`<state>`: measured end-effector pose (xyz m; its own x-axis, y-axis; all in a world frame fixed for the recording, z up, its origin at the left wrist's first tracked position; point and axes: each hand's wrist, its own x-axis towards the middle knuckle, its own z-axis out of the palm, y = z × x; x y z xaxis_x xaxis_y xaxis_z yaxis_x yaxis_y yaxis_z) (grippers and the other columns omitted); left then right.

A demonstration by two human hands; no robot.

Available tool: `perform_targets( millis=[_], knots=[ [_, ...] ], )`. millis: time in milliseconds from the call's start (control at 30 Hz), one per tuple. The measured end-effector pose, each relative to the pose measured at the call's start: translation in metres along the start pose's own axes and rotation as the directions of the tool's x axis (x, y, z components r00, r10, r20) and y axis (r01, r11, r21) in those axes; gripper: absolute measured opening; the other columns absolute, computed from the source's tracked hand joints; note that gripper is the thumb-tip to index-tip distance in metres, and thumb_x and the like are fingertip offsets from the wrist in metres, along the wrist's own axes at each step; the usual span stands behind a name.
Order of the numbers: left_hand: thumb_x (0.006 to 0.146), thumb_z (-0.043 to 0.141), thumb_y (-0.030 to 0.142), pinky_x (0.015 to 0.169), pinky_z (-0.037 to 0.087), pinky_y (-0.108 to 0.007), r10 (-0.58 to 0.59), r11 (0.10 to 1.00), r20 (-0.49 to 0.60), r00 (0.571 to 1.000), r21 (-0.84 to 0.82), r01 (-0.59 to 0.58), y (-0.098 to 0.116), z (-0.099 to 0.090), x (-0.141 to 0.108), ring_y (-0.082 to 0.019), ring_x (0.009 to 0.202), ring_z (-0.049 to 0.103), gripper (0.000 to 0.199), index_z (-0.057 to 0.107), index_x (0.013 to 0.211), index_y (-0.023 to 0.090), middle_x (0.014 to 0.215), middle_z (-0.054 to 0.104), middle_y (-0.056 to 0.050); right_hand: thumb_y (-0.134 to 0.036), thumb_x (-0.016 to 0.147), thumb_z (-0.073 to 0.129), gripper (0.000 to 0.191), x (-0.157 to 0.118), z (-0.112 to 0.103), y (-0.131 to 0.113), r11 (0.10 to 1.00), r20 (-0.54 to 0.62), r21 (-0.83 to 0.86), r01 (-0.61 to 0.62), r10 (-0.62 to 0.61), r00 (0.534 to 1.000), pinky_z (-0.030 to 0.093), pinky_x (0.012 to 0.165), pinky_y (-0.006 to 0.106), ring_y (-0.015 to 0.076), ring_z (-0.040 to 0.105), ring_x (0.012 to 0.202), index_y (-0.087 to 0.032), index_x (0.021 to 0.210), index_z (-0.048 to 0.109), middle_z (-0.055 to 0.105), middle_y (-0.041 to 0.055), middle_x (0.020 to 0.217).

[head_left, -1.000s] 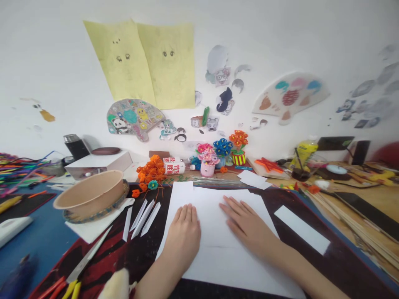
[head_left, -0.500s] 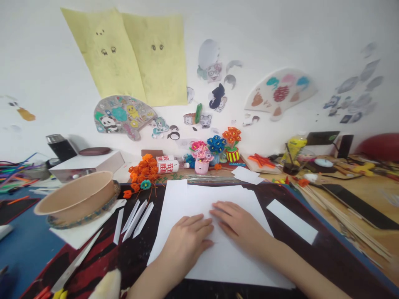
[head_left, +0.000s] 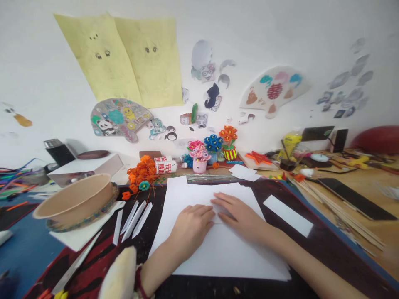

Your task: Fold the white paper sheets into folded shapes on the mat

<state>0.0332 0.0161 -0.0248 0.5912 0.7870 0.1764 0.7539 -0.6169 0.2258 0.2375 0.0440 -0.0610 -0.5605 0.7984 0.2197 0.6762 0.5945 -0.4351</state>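
Observation:
A stack of white paper sheets (head_left: 237, 257) lies in front of me, with both hands on it. My left hand (head_left: 195, 224) has its fingers together and bent, closed at the edge of a small white paper piece (head_left: 220, 220). That piece hardly stands out against the sheets, and its far part is hidden under the fingers. My right hand (head_left: 237, 214) rests on the same piece, fingers stretched and slightly apart. Narrow folded paper strips (head_left: 134, 220) lie to the left, and a flat white paper strip (head_left: 288, 215) to the right.
Scissors (head_left: 75, 265) and a tan bowl (head_left: 75, 195) are at the left. Orange craft flowers (head_left: 143, 172), a white bottle (head_left: 166, 166) and small flower pots (head_left: 199, 166) line the back. Wooden sticks (head_left: 339, 214) and a dark phone-like slab (head_left: 355, 198) lie right.
My left hand has drawn its fingers in and shifted slightly up and right. My right hand has moved a little. The whole view has shifted slightly.

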Motion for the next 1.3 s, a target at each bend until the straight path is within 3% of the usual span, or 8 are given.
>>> perform_targets(
  millis=[33, 67, 100, 167, 233, 400, 667, 1300],
  knots=[
    [0.087, 0.054, 0.02, 0.087, 0.045, -0.038, -0.106, 0.993, 0.047, 0.993, -0.055, 0.109, 0.001, -0.006, 0.006, -0.024, 0.101, 0.061, 0.018, 0.067, 0.099, 0.019, 0.105, 0.07, -0.008, -0.041, 0.095, 0.04, 0.046, 0.001, -0.002, 0.002, 1.0, 0.008, 0.005, -0.009, 0.009, 1.0, 0.029, 0.111, 0.043, 0.023, 0.035, 0.134, -0.021, 0.136, 0.047, 0.04, 0.0064, 0.146],
    [0.085, 0.054, 0.022, 0.084, 0.045, -0.036, -0.274, 0.953, 0.096, 0.957, -0.111, 0.284, 0.001, -0.012, 0.012, -0.024, 0.097, 0.061, 0.016, 0.068, 0.092, 0.018, 0.097, 0.07, -0.009, -0.04, 0.095, 0.039, 0.046, 0.001, -0.004, 0.003, 1.0, 0.015, 0.006, -0.015, 0.015, 1.0, 0.029, 0.112, 0.043, 0.0226, 0.035, 0.135, -0.021, 0.136, 0.047, 0.04, 0.0058, 0.146],
    [0.084, 0.053, 0.024, 0.077, 0.047, -0.035, -0.345, 0.924, 0.124, 0.93, -0.127, 0.36, 0.0, -0.017, 0.018, -0.024, 0.087, 0.063, 0.017, 0.068, 0.088, 0.016, 0.089, 0.07, -0.009, -0.04, 0.095, 0.039, 0.046, 0.001, -0.005, 0.003, 1.0, 0.018, 0.005, -0.02, 0.02, 1.0, 0.029, 0.112, 0.043, 0.0224, 0.035, 0.135, -0.021, 0.137, 0.047, 0.04, 0.0053, 0.146],
    [0.078, 0.058, 0.027, 0.058, 0.046, -0.028, -0.358, 0.895, 0.252, 0.899, -0.183, 0.408, -0.003, -0.024, 0.031, -0.017, 0.058, 0.059, 0.016, 0.068, 0.072, 0.016, 0.062, 0.065, -0.004, -0.038, 0.095, 0.039, 0.046, 0.001, -0.007, 0.004, 1.0, 0.021, -0.002, -0.023, 0.023, 1.0, 0.028, 0.112, 0.043, 0.0223, 0.034, 0.135, -0.021, 0.137, 0.046, 0.04, 0.0049, 0.147],
    [0.073, 0.061, 0.031, 0.043, 0.038, -0.023, -0.32, 0.862, 0.403, 0.858, -0.251, 0.44, -0.007, -0.025, 0.04, -0.011, 0.04, 0.046, 0.021, 0.066, 0.06, 0.016, 0.046, 0.056, 0.001, -0.038, 0.095, 0.038, 0.046, 0.001, -0.007, 0.004, 1.0, 0.023, -0.011, -0.02, 0.021, 1.0, 0.028, 0.112, 0.042, 0.0222, 0.034, 0.135, -0.021, 0.138, 0.046, 0.04, 0.005, 0.147],
    [0.067, 0.066, 0.032, 0.035, 0.023, -0.021, -0.241, 0.79, 0.583, 0.776, -0.346, 0.505, -0.017, -0.017, 0.05, -0.006, 0.034, 0.031, 0.021, 0.067, 0.056, 0.015, 0.039, 0.045, 0.005, -0.037, 0.096, 0.036, 0.047, 0.002, -0.005, 0.005, 1.0, 0.038, -0.022, -0.005, 0.006, 0.999, 0.028, 0.112, 0.042, 0.0223, 0.034, 0.135, -0.02, 0.138, 0.045, 0.039, 0.0063, 0.147],
    [0.066, 0.067, 0.031, 0.036, 0.021, -0.023, -0.212, 0.772, 0.623, 0.752, -0.364, 0.52, -0.021, -0.015, 0.053, -0.006, 0.034, 0.031, 0.02, 0.067, 0.056, 0.015, 0.038, 0.042, 0.006, -0.046, 0.095, 0.035, 0.051, 0.004, -0.003, 0.011, 0.999, 0.103, -0.052, 0.0, 0.005, 0.995, 0.019, 0.114, 0.046, 0.0225, 0.028, 0.139, -0.026, 0.142, 0.038, 0.032, 0.0038, 0.151],
    [0.064, 0.065, 0.031, 0.037, 0.021, -0.024, -0.25, 0.781, 0.666, 0.703, -0.291, 0.553, -0.025, -0.025, 0.048, -0.007, 0.033, 0.031, 0.019, 0.065, 0.055, 0.014, 0.035, 0.042, 0.005, -0.047, 0.096, 0.03, 0.053, 0.005, -0.004, 0.012, 0.996, 0.141, -0.093, -0.013, 0.026, 0.99, 0.018, 0.114, 0.044, 0.0205, 0.024, 0.14, -0.025, 0.143, 0.035, 0.028, 0.0021, 0.152]
  ],
)
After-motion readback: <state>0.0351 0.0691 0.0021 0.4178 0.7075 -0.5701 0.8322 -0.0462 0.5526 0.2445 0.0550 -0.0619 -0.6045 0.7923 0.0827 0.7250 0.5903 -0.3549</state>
